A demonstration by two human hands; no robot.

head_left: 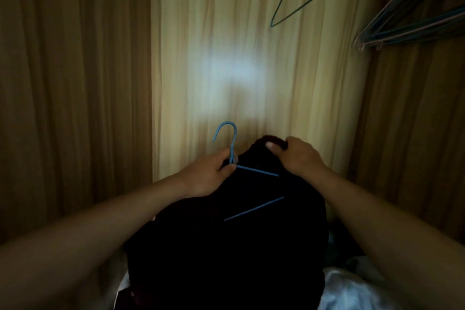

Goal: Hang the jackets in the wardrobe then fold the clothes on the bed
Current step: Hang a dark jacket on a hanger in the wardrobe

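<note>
Gripping the twisted neck of a blue wire hanger [258, 171] just below its hook, the left hand [208, 176] has its fingers curled round the wire, and the hook points up toward the lit back panel of the wardrobe [251, 58]. The right hand [299, 158] is set a little apart from it on the other side and pinches the top edge of a dark jacket [226, 246], with the thumb lying on the cloth. The jacket hangs between the two forearms, inside the wardrobe opening, and drapes down toward the bottom of the view. Two stretches of the hanger's blue wire show against the dark cloth, one sloping from the neck toward the right hand and one lower down. How far the hanger sits inside the jacket cannot be told in the dim light. Up on the right, an empty blue hanger [274, 24] hangs tilted, and a bunch of hangers [402, 25] is crowded at the right edge. A pale cloth [352, 292] lies at the lower right.
</note>
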